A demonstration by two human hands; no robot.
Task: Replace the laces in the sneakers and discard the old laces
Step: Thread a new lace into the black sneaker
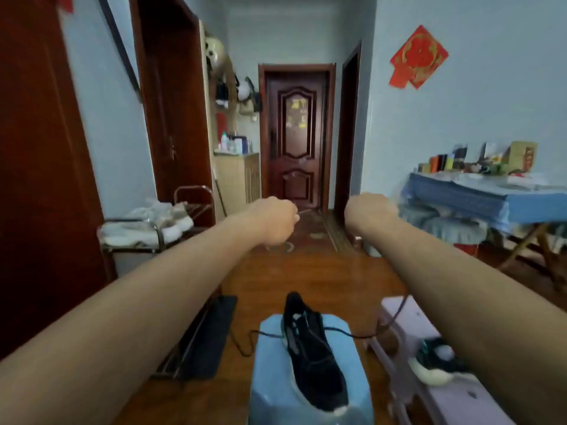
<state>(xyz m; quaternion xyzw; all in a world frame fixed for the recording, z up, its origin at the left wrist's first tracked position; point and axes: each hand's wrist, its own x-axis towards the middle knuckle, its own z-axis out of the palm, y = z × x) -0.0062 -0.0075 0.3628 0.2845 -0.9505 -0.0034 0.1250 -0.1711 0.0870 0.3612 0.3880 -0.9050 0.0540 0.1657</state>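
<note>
Both arms raised, a black lace drawn up from the sneaker on the blue stool.

The black sneaker (313, 357) lies on the blue stool (270, 378) at bottom centre, long axis running up-frame, toe away. Both hands sit above it at mid-frame, left hand (276, 222) and right hand (369, 214) each fisted; the black lace (395, 314) rises toward the right hand, but whether either grips it I cannot tell. A 2nd sneaker (438, 363) rests lower right on a pale bench (399, 305).
</note>
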